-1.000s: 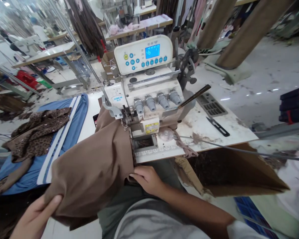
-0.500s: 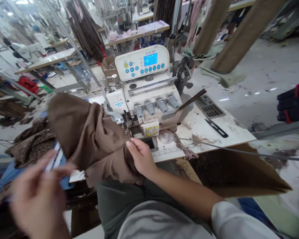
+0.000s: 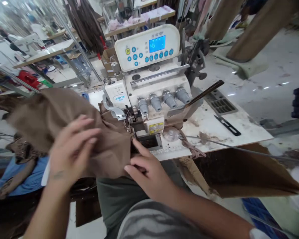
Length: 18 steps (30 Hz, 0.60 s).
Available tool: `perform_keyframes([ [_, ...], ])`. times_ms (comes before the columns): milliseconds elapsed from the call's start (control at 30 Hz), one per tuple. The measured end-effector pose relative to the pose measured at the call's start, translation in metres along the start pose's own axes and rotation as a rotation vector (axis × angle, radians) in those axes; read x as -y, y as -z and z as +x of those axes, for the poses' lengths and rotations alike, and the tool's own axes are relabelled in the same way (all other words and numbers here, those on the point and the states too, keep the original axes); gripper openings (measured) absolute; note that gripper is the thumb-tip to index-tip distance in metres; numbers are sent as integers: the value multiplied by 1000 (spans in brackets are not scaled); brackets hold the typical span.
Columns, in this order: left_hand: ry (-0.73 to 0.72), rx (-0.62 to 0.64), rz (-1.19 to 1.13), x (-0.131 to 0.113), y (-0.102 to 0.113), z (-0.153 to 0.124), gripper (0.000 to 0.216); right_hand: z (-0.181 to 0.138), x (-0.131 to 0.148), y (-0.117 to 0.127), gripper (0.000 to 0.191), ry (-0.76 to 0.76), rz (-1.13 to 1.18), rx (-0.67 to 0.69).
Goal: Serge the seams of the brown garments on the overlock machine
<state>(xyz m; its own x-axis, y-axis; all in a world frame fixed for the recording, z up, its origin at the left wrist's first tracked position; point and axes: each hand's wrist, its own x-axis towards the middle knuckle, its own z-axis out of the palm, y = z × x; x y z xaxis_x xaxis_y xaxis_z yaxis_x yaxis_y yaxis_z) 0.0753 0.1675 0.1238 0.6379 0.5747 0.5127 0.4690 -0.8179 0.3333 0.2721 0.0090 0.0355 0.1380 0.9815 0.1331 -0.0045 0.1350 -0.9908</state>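
Observation:
Brown cloth (image 3: 112, 152) lies bunched at the needle area of a white overlock sewing machine (image 3: 154, 79), its right edge running down from the presser foot (image 3: 128, 124). At that edge my right hand (image 3: 151, 172) pinches the cloth between thumb and curled fingers, with the index finger stretched toward the presser foot. My left hand (image 3: 73, 149) is over the left part of the cloth, slightly blurred, its fingers apart. Whether its fingertips press on the cloth I cannot tell. A raised fold of the cloth stands behind this hand.
Black thread snips (image 3: 228, 125) lie on the white machine table (image 3: 249, 132), right of the machine. An open cardboard box (image 3: 239, 176) is below the table edge. Blue and leopard-print cloth (image 3: 27, 172) is piled at left. A grey cable (image 3: 229, 147) crosses the right side.
My left hand has come in from the lower left to over the brown cloth. My right hand has shifted down along the cloth edge. The cloth's raised fold has spread leftward.

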Motion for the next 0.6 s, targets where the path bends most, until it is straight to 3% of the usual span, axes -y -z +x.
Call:
perform_keyframes([
  [100,-205,88,37,-17,-41,14,27,-14,-20,-12,18,38,15,-133],
  [200,-193,62,31,-20,-66,13,15,-8,-37,-13,13,-72,110,-102],
  [367,-161,-25,79,-17,-76,14,6,17,-48,11,48,-28,-32,63],
  [600,-262,75,25,-19,-71,5,23,20,-57,17,56,27,-64,67],
])
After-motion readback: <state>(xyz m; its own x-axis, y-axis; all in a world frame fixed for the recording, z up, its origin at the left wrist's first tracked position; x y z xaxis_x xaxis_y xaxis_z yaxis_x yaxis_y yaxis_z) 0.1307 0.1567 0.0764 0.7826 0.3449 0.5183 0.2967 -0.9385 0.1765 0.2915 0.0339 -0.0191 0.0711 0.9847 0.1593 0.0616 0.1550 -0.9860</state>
